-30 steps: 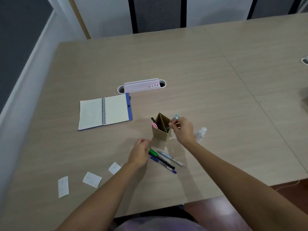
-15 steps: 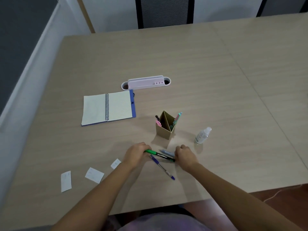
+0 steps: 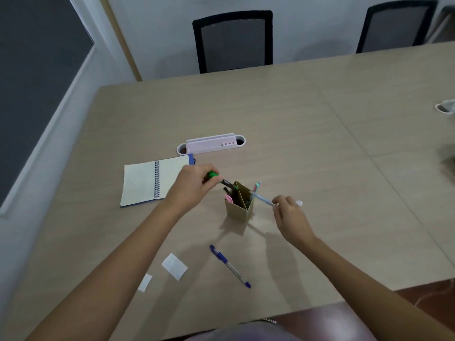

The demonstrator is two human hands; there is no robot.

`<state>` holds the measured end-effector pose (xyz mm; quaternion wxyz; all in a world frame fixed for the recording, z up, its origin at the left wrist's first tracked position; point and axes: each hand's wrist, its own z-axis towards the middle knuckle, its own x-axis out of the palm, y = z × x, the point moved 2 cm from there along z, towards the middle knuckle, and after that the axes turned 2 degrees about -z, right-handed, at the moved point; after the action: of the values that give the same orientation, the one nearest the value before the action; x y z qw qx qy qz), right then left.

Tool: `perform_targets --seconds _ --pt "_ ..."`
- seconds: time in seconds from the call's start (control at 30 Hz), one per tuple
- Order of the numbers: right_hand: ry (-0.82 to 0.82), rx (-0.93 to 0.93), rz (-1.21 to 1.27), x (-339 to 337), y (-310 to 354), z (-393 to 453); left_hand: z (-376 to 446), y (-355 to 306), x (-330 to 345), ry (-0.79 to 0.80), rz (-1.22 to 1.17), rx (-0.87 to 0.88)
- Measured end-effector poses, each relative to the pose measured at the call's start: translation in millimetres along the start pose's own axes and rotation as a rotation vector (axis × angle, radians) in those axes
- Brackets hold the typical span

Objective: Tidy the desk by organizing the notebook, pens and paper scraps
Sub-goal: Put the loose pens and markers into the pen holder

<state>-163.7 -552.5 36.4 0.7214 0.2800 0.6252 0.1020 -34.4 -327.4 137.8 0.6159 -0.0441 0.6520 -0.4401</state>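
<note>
A tan cardboard pen holder stands mid-desk with several pens in it. My left hand grips a green-and-black pen, its tip at the holder's left compartment. My right hand pinches a light blue pen, its tip in the right compartment. A blue pen lies loose on the desk in front of the holder. Two paper scraps lie near the front left. An open spiral notebook lies left of the holder.
A pale pink desk organizer stands behind the notebook. A small clear bottle peeks out behind my right hand. Two black chairs stand at the desk's far side. A white object lies at the right edge.
Both hands lifted a pen from the desk in front of the holder and carried it up to the holder. The blue pen stayed on the desk.
</note>
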Motion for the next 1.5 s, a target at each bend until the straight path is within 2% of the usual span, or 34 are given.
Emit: perform_targets --seconds 0.17,0.3,0.43,0.53,0.57,0.63,0.73,0.8,0.9,1.0,1.07,1.13,1.2,1.3,1.4,1.5 --pt "0.136 -0.008 -0.091 8.3 16.3 27.7 26.8 -3.0 46.8 0.141 0.196 -0.071" --pt "0.082 -0.037 -0.008 11.1 35.6 37.2 23.1 -1.8 65.8 0.209 0.248 -0.105" --pt "0.055 -0.062 0.123 21.2 41.1 40.3 1.1 7.3 67.2 0.079 0.054 -0.134" --pt "0.033 0.047 0.232 27.2 34.2 34.6 -37.8 25.1 71.2 -0.101 -0.009 -0.189" --pt "0.026 0.109 0.257 29.7 29.5 30.9 -52.9 34.3 77.5 -0.113 0.002 -0.241" --pt "0.052 0.229 0.264 37.5 18.2 24.7 -79.9 57.6 100.5 0.011 0.037 -0.439" --pt "0.235 0.339 0.223 53.2 6.8 24.0 -107.7 81.0 138.8 0.307 0.066 -0.733" --pt "0.342 0.338 0.194 60.8 3.8 28.8 -115.6 84.7 154.1 0.337 0.046 -0.794" --pt "0.394 0.306 0.233 66.4 3.3 35.4 -113.5 85.8 160.6 0.315 0.047 -0.812" --pt "0.347 0.315 0.279 65.3 4.0 30.9 -116.1 91.5 152.9 0.26 0.013 -0.817" --pt "0.309 0.283 0.254 65.2 7.6 27.3 -118.8 93.2 134.1 0.161 -0.047 -0.812" --pt "0.302 0.247 0.256 63.8 11.0 31.7 -115.2 89.8 106.9 -0.049 -0.219 -0.771" --pt "0.337 0.129 0.27 50.4 10.4 48.5 -105.2 58.6 68.8 -0.416 -0.351 -0.692" --pt "0.356 0.098 0.25 61.2 8.5 60.0 -83.2 43.5 26.4 -0.639 -0.403 -0.518" --pt "0.472 0.042 0.285 57.9 1.2 65.9 -54.0 21.5 17.8 -0.723 -0.402 -0.398" --pt "0.591 -0.026 0.254 55.8 9.7 71.1 -33.9 15.8 27.0 -0.603 -0.35 -0.318"
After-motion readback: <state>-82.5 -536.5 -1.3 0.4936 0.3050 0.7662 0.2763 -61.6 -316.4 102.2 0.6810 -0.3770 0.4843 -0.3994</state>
